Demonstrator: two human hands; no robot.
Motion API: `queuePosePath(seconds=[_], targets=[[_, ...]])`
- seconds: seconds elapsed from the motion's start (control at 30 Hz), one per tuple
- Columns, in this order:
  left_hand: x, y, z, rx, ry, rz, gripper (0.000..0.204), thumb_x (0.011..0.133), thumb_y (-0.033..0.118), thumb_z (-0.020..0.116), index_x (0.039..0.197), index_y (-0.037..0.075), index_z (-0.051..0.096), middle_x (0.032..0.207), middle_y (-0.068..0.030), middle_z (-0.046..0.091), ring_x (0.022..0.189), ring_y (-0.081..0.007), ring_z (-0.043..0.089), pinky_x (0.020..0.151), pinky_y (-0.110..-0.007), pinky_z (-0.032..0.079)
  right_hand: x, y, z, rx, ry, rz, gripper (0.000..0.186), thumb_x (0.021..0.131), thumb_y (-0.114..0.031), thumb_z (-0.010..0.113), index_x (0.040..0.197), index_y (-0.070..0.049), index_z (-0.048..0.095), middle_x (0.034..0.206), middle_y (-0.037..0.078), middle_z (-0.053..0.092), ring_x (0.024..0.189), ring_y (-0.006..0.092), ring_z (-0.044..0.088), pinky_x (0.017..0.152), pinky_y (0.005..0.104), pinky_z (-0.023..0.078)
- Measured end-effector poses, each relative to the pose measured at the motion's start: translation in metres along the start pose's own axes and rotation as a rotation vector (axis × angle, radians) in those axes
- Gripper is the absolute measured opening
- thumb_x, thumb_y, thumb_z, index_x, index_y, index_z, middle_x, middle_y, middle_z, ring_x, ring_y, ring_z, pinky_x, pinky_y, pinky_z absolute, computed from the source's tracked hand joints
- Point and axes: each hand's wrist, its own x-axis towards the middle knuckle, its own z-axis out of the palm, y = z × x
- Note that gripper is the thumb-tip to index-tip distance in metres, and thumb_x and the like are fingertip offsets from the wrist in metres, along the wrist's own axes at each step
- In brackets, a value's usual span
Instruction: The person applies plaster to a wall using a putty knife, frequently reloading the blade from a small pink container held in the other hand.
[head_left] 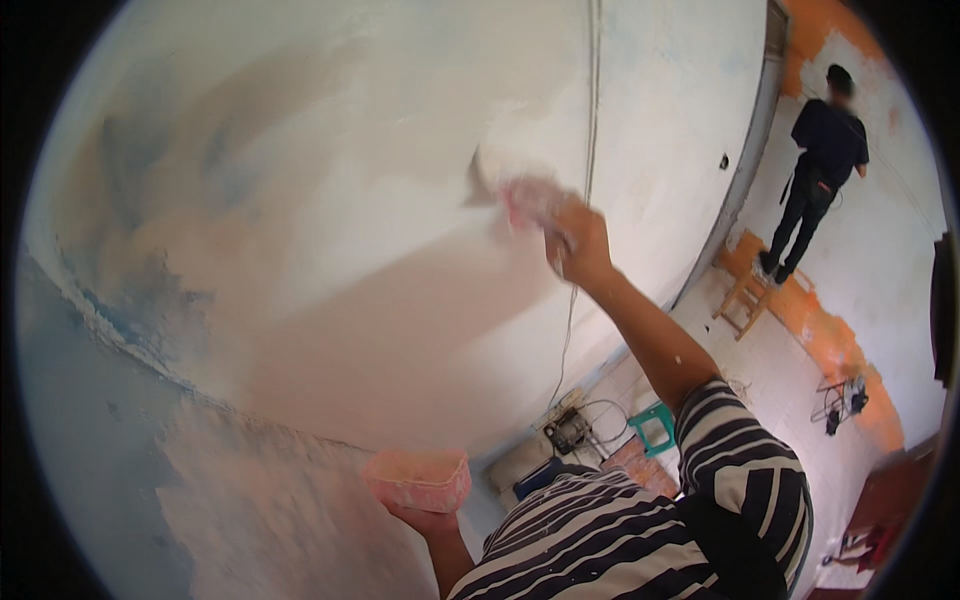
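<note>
Raised toward the pale, patchy surface [300, 180], my right hand [579, 236] is closed on a blurred trowel or scraper [530, 200] with a pinkish part; its far end is at the white area of that surface, beside a soft shadow. My left hand [425, 515] supports a pink rectangular container [418, 485] low in the view, with pale material in it. A thin cable [593, 110] runs along the surface to the right of the tool.
Another person [830, 150] in dark clothes stands on a wooden stool [745, 305] by the orange-and-white wall [900, 250]. Below me are a green plastic stool [652, 430], equipment with hoses [568, 430] and more tools [840, 405] on the pale floor [820, 500].
</note>
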Motion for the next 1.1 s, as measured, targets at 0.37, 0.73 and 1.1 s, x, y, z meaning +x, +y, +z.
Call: queuePosePath(seconds=[0.37,0.73,1.1], targets=[[-0.004,-0.014,0.015,-0.068,0.046,-0.018,0.05,0.099,0.055,0.049,0.13,0.016,0.053,0.121,-0.0015,0.062,0.109,-0.0229,0.062,0.089,-0.043,0.054,0.003,0.032,-0.001,0.089,0.106,-0.109,0.055,0.082,0.018,0.044,0.128,-0.002,0.065,0.135,0.014,0.064,0.117,0.0205,0.065,0.096,0.0314,0.052],[0.001,-0.009,0.023,0.023,0.095,-0.016,0.049,0.101,0.056,0.044,0.121,0.014,0.056,0.112,-0.0033,0.064,0.1,-0.022,0.063,0.081,-0.041,0.055,0.029,0.052,-0.009,0.247,0.378,0.134,0.052,0.084,0.01,0.045,0.13,-0.004,0.065,0.125,0.015,0.069,0.078,0.0123,0.064,0.066,0.026,0.049],[0.0,-0.012,-0.003,0.032,0.033,0.036,0.055,0.096,0.061,0.049,0.127,0.016,0.052,0.119,-0.0038,0.06,0.108,-0.0239,0.061,0.088,-0.045,0.054,0.046,0.045,-0.038,0.379,0.584,0.093,0.051,0.087,0.008,0.045,0.132,-0.007,0.063,0.121,0.015,0.07,0.104,0.0214,0.067,0.092,0.0297,0.05]])
